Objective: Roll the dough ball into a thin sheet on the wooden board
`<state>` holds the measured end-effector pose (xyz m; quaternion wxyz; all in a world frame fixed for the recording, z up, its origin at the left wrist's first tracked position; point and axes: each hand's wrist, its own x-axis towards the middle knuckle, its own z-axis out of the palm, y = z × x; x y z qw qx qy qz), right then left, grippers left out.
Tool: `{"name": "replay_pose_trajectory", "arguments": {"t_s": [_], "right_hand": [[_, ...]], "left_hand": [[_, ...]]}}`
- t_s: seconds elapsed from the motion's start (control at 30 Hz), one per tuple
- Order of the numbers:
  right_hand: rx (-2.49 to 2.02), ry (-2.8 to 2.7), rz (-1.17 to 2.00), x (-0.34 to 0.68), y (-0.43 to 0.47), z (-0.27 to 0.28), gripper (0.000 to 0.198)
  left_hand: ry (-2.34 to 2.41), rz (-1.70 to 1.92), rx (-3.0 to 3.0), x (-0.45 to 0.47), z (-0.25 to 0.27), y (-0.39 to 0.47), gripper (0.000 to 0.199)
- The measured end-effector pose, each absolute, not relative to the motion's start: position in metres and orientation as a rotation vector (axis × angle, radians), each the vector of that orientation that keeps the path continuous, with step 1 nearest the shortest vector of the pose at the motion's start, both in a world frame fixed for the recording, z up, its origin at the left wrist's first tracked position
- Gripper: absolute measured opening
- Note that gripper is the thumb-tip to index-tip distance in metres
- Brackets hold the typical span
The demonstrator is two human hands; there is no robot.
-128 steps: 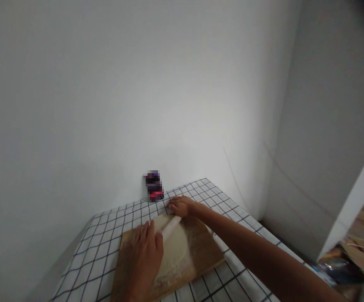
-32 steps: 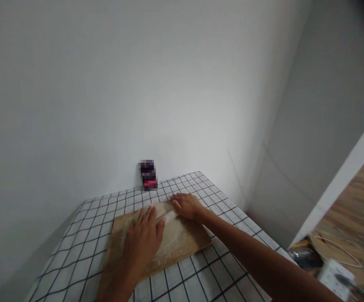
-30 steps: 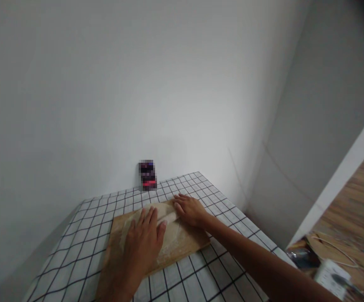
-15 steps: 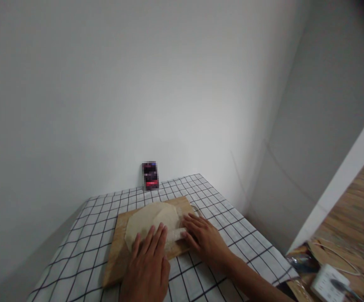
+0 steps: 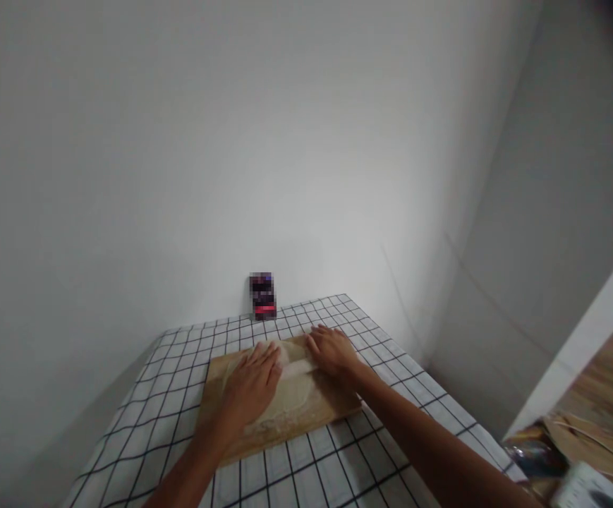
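Note:
A thin sheet of pale dough [image 5: 291, 396] lies on a wooden board [image 5: 341, 403]. Across the dough runs a light-coloured rolling pin [image 5: 300, 367], visible between my hands, its ends covered by them. My left hand [image 5: 256, 377] rests palm down over the left part of the pin, fingers stretched forward on the far side of the dough. Over the pin's right end lies my right hand [image 5: 332, 349], fingers extended and reaching the board's far right edge. Neither hand wraps round the pin.
A black-and-white checked cloth [image 5: 158, 402] covers the table beneath the board. A small dark, pixelated upright object [image 5: 262, 296] leans against the white wall [image 5: 306, 176]. On the floor at lower right are a white power strip [image 5: 592, 487] and cardboard.
Both hands have moved forward with the rolling pin, from the near side of the dough towards its far edge. The view has shifted slightly.

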<state>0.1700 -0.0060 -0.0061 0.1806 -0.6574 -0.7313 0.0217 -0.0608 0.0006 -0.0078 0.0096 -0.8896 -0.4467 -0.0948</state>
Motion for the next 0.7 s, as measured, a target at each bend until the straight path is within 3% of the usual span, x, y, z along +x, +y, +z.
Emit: {"name": "replay_pose_trajectory", "arguments": {"t_s": [0.17, 0.37, 0.7], "right_hand": [[-1.905, -2.039, 0.104, 0.169, 0.046, -0.007, 0.068], [-1.806, -2.188, 0.195, 0.174, 0.073, -0.014, 0.05], [-1.655, -2.278, 0.137, 0.188, -0.004, -0.024, 0.053]], "left_hand": [[-1.692, -0.253, -2.663, -0.053, -0.007, 0.044, 0.055], [-1.777, -0.318, -2.555, -0.05, -0.014, 0.05, 0.056], [-1.691, -0.518, -2.469, -0.039, -0.019, -0.013, 0.053]]}}
